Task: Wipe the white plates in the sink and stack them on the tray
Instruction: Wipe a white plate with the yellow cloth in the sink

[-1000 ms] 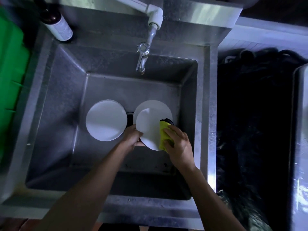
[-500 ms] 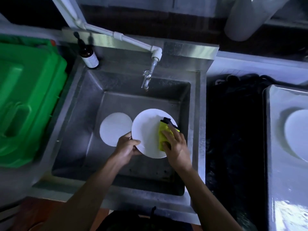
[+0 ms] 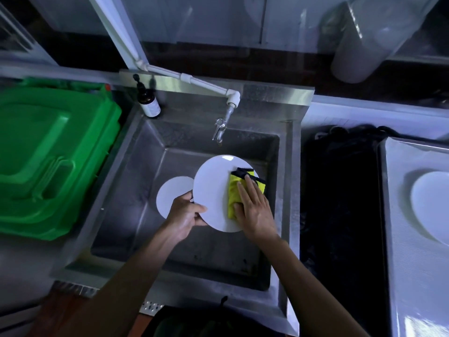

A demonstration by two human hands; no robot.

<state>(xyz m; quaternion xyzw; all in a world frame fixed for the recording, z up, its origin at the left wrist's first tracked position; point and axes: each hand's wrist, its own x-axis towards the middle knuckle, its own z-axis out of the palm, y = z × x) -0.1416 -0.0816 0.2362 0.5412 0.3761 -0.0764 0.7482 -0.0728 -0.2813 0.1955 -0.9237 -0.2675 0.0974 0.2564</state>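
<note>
Left hand (image 3: 184, 216) grips the round white plate (image 3: 213, 190) at its 8 o'clock edge, holding it above the stainless steel sink (image 3: 136, 181). Right hand (image 3: 255, 207) — fingers straight — presses a yellow cloth with black trim (image 3: 234, 188) on the plate's 3 o'clock side. A second white plate (image 3: 172, 194) lies on the sink floor at 9 o'clock; a third (image 3: 430, 205) rests on the grey tray (image 3: 401, 239), far right.

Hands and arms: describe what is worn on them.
Nothing is worn. The left hand and right hand are bare, with no gloves, and no rings, watch or bracelets can be seen. Both forearms are bare as far as the frame shows, with no sleeve in view.
</note>
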